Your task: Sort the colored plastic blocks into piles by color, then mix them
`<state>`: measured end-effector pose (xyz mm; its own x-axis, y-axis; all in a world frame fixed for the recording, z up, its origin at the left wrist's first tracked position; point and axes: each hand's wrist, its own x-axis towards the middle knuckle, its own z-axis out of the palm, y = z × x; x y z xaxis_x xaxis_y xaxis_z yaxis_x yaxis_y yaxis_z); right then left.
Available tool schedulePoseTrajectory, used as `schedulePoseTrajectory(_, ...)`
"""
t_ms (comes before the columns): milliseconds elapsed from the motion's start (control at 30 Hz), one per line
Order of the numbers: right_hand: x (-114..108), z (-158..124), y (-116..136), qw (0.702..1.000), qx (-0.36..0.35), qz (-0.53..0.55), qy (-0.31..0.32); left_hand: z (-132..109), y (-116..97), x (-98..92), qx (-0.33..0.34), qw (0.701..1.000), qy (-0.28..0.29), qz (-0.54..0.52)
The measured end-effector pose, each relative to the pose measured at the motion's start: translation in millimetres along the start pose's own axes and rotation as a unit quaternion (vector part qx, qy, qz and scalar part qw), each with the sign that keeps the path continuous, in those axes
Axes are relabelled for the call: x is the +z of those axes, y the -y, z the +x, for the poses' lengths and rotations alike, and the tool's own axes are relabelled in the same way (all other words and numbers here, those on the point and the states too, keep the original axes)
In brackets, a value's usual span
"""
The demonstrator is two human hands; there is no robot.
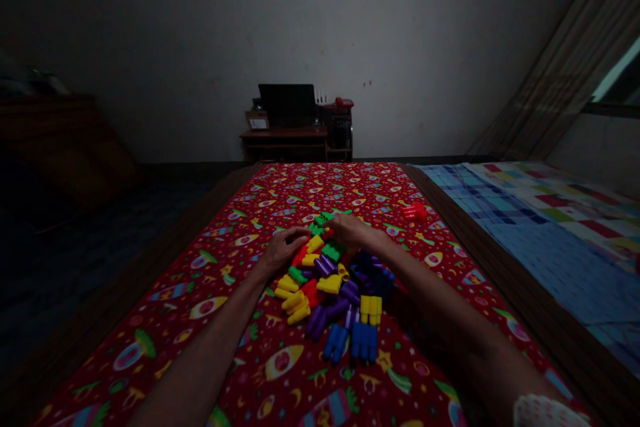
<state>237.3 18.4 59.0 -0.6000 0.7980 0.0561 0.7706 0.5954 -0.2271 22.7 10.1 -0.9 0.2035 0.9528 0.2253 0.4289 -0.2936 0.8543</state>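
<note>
A heap of plastic building blocks in yellow, purple, blue, green and red lies on a red patterned cloth (280, 363). My left hand (284, 248) rests at the heap's far left side, fingers bent and a little apart, beside a yellow block (315, 243). At the far end, my right hand (353, 230) reaches over from the right with its fingertips closed at a red building block (328, 233), which they partly hide. Green blocks (320, 220) lie just beyond the fingers, and another green block (333, 251) sits below. Blue blocks (364, 341) and a yellow block (371, 309) form the near edge.
A separate red block piece (416, 211) lies on the cloth to the right. Beyond the far edge stands a low desk (285, 135) with a dark monitor (287, 103). Blue checked bedding (480, 227) spreads on the right; a wooden cabinet (60, 147) is at left.
</note>
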Motion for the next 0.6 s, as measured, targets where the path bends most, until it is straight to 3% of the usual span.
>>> schedulePoseTrajectory(67, 1, 2, -2, 1.000, 0.013, -0.013, -0.006, 0, 2, 0.4, -0.008, 0.999, -0.008, -0.035)
schedulePoseTrajectory(167, 0, -7, -23, 0.993, 0.039, 0.023, -0.105, -2, 1, 1.3, -0.037, 0.995, -0.040, -0.084)
schedulePoseTrajectory(267, -5, -25, -65, 0.962, 0.145, 0.034, -0.231, -4, -2, 1.6, -0.069, 0.986, -0.074, -0.130)
schedulePoseTrajectory(367, -8, -47, -112, 0.905, 0.285, 0.010, -0.315, -4, -4, 0.9, -0.087, 0.980, -0.088, -0.156)
schedulePoseTrajectory(467, -5, -66, -146, 0.875, 0.375, -0.027, -0.304, -2, -2, 0.2, -0.091, 0.974, -0.097, -0.183)
schedulePoseTrajectory(600, -4, -77, -157, 0.881, 0.394, -0.037, -0.259, -1, 0, 0.2, -0.088, 0.962, -0.133, -0.220)
